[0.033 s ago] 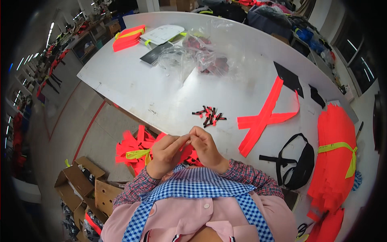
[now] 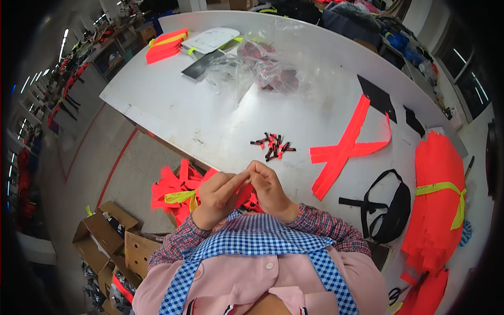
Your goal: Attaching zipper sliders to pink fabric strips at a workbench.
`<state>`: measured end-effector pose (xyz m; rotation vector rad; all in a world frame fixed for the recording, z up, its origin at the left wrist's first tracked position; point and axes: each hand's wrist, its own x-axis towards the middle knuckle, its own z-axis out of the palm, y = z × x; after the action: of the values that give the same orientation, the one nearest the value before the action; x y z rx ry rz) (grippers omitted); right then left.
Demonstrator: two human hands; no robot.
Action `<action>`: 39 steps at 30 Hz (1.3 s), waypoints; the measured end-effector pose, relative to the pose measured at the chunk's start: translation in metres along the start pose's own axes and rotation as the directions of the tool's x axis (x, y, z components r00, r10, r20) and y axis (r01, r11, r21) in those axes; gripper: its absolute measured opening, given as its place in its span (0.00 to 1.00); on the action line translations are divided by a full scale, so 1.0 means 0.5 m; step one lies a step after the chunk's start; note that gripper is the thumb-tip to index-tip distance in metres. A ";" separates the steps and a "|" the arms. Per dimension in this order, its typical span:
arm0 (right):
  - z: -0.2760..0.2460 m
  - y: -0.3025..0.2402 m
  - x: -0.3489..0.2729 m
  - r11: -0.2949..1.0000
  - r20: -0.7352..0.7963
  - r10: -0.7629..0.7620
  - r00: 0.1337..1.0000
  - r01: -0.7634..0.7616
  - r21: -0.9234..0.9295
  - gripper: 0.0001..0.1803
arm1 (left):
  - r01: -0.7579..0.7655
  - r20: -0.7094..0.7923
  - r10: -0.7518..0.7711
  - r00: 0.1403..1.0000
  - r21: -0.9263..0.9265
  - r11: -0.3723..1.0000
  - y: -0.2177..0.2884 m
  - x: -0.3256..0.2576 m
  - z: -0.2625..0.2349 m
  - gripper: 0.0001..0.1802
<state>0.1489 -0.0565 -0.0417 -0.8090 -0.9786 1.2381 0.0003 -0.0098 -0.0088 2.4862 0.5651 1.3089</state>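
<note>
My left hand (image 2: 217, 198) and my right hand (image 2: 272, 193) meet fingertip to fingertip over the table's near edge. Both are closed in a pinch, and whatever they grip is hidden by the fingers. Bright orange fabric strips (image 2: 169, 190), tied with a yellow band (image 2: 180, 197), lie just beyond and left of my left hand. More orange shows between and under my hands, but I cannot tell if it is held. Ahead of my fingers, a small heap of short black-and-orange pieces (image 2: 274, 146) rests on the white table (image 2: 184, 118).
Right of my hands lie a crossed orange strip (image 2: 344, 147), a black strapped pouch (image 2: 395, 218) and a large orange bundle (image 2: 438, 173). Clear plastic bags (image 2: 273, 73), a black panel (image 2: 199, 67) and orange stacked fabric (image 2: 167, 47) sit farther back. Cardboard boxes (image 2: 102, 233) stand at lower left.
</note>
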 end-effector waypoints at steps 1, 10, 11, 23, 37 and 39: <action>-0.003 0.006 -0.001 0.989 0.010 0.075 0.997 -0.076 0.130 0.10 | 0.016 0.019 -0.015 1.000 -0.005 1.000 0.001 0.001 0.001 0.20; -0.189 0.091 0.033 0.844 -0.123 0.248 0.961 -0.276 -0.460 0.12 | 0.479 0.269 -0.401 0.876 -0.379 0.792 -0.019 -0.023 -0.007 0.17; -0.230 0.111 0.036 0.732 -0.228 0.187 0.956 -0.290 -0.616 0.11 | 0.483 0.269 -0.406 0.874 -0.378 0.790 -0.017 -0.023 -0.007 0.17; -0.340 0.186 0.068 0.172 -0.152 -0.116 0.982 -0.131 -0.976 0.13 | 0.504 0.213 -0.456 0.864 -0.368 0.781 -0.016 -0.025 -0.008 0.16; -0.234 -0.068 0.030 0.912 -0.176 -0.042 0.984 -0.034 -0.409 0.11 | 0.532 0.188 -0.500 0.845 -0.378 0.758 -0.019 0.006 0.003 0.10; -0.189 -0.101 0.010 0.977 -0.008 -0.062 0.998 0.059 -0.203 0.11 | 0.521 0.180 -0.494 0.850 -0.419 0.743 -0.014 0.017 0.010 0.11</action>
<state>0.2554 -0.0585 -0.0314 -0.9383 -1.1230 1.0904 0.0074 -0.0002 -0.0083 1.7985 0.7561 0.9997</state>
